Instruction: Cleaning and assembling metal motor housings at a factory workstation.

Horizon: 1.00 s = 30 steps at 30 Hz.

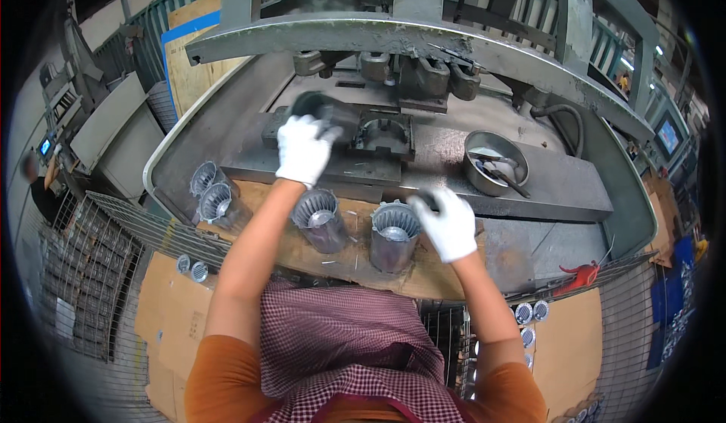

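Observation:
My left hand (305, 149), in a white glove, reaches over the press bed with its fingers closed on a dark, blurred metal cylinder (327, 114). The cylinder is tilted beside a metal fixture (384, 134) with a rounded recess. Close to the rim of a finned metal housing (393, 243), my gloved right hand (448, 225) is open, thumb and fingers apart; its fingertips are somewhat blurred. A second finned housing (321, 223) stands upright to the left, by my left forearm. Two more housings (219, 202) are further left, with their ribbed open ends showing.
A metal bowl (495, 164) with dark-handled tools sits on the bed's right. Above the bed hangs the press's heavy crossbeam (423, 41). A red-handled tool (581, 278) lies at right. Wire cages with cardboard (178, 294) flank me. Another person (47, 189) is at far left.

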### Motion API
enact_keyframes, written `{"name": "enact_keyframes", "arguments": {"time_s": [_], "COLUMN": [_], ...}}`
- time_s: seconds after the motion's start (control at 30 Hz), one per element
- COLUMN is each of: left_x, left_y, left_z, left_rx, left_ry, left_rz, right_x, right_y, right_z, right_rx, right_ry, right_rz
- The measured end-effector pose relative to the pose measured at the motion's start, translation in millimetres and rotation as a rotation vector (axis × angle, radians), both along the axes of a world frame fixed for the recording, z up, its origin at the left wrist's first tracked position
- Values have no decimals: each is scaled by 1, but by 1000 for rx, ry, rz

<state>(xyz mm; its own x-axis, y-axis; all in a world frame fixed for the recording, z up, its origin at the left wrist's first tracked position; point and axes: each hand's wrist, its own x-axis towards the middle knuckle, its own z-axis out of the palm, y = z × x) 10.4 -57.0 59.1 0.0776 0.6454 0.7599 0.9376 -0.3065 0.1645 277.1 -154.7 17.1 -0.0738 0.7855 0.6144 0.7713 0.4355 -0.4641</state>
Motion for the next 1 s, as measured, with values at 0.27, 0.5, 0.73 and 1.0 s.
{"name": "enact_keyframes", "arguments": {"time_s": [0.27, 0.5, 0.73, 1.0], "left_x": [71, 56, 10, -10], "left_y": [27, 9, -66, -75], "left_z": [-8, 22, 29, -40], "left_rx": [126, -150, -1107, -1010], "left_ry": [258, 167, 244, 166], "left_rz": [-196, -114, -113, -230], "right_x": [-45, -47, -52, -36], "right_y": [90, 134, 139, 116], "right_z": [11, 6, 2, 1], "right_rx": [-346, -315, -340, -336], "right_ry": [-215, -327, -368, -196], "right_rz": [-98, -197, -177, -127]}}
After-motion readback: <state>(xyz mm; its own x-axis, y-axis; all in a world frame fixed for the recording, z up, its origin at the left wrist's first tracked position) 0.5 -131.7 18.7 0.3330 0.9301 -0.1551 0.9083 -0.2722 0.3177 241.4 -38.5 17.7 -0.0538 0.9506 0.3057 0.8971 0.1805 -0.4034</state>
